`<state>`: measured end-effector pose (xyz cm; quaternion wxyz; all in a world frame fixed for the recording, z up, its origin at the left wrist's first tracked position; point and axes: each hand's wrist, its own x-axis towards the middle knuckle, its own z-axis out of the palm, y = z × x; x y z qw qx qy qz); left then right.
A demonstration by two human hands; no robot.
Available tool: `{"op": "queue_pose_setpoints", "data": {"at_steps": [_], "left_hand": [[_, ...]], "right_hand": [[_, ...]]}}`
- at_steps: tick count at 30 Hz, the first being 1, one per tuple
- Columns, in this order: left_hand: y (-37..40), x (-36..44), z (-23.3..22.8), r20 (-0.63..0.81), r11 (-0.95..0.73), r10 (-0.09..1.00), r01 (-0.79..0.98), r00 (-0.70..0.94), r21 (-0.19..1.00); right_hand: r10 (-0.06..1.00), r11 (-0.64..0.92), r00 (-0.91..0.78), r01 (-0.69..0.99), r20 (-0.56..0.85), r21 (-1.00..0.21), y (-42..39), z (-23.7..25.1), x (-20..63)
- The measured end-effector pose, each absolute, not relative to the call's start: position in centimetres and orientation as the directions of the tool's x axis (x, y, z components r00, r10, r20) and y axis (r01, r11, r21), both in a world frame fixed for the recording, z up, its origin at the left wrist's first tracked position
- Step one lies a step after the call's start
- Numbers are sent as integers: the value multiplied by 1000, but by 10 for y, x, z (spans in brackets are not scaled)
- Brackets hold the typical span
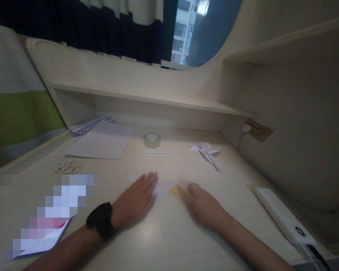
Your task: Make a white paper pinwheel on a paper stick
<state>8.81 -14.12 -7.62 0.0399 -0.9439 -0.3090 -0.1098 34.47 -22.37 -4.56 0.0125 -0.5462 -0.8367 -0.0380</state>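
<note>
Your left forearm [70,246] and right forearm [244,234] lie nearest the camera; your left hand [138,195] rests flat, palm down, fingers extended, over the white paper [164,188] on the desk [155,248], grasping nothing; your right hand [202,205] is partly curled at a yellow item [176,191] by the paper's right end; blur prevents telling whether it is gripped. Note the governing relation: the paper lies between your hands, its long axis apparently left to right; the left hand, being on it, is nearer. Observe clearances: paper stick [157,153] and tape roll [151,140] stand beyond; pinwheel [206,149], beyond and right; bare desktop extends from the paper toward you.
</note>
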Motion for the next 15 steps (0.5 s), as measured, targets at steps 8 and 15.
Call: {"op": "queue_pose_setpoints", "data": {"at_steps": [8,15], "left_hand": [[-140,89,-76,240,-809,569,587,786,-4],[-141,88,-75,258,-813,568,581,782,28]], "right_hand": [[908,406,-408,913,92,44,-225,-47,343],[916,383,-387,922,104,53,-229,-45,340]]}}
